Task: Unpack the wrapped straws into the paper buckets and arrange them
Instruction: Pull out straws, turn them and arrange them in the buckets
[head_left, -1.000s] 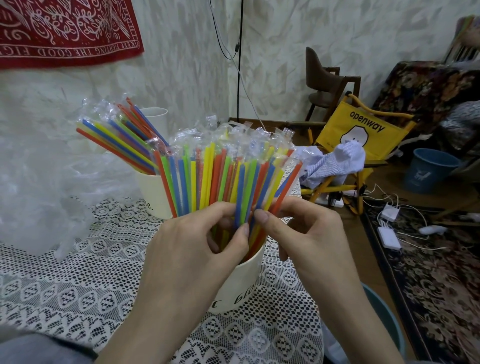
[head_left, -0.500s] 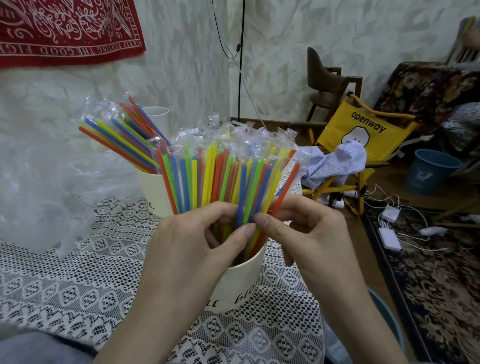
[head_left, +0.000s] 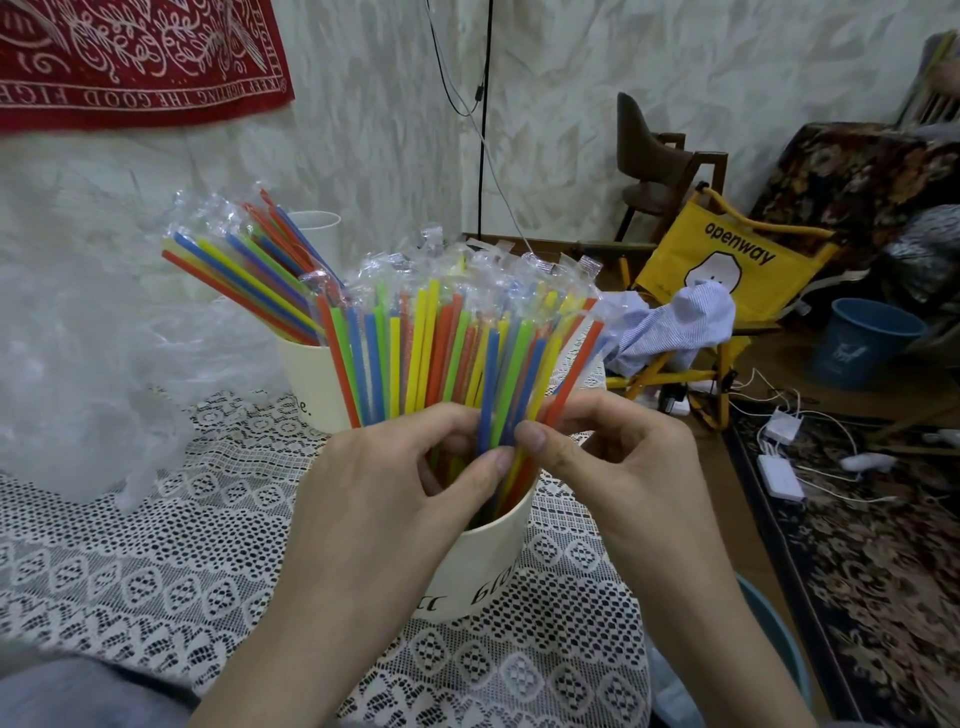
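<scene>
The wrapped straws stand upright in the near paper bucket, a cream tub with dark lettering on its side, set on the lace-covered desk. They fan out above its rim in orange, green, blue and yellow, each in a clear sleeve with a crimped top. The left hand curls round the fan from the left, its grip closed with thumb and fingers pinching straws near the middle. The right hand comes in from the right, its grip likewise pinching, thumb tip pressed on a blue and a green straw just beside the left thumb.

Behind and to the left stands a second paper bucket, also cream, holding another bundle of straws that leans out to the upper left. Behind that one a white cup rim shows; its contents cannot be seen. Crumpled clear plastic is heaped on the desk at the left.

On the floor to the right sit a yellow folding chair draped with a striped cloth, a blue bin, and white chargers with cables on a patterned rug.
</scene>
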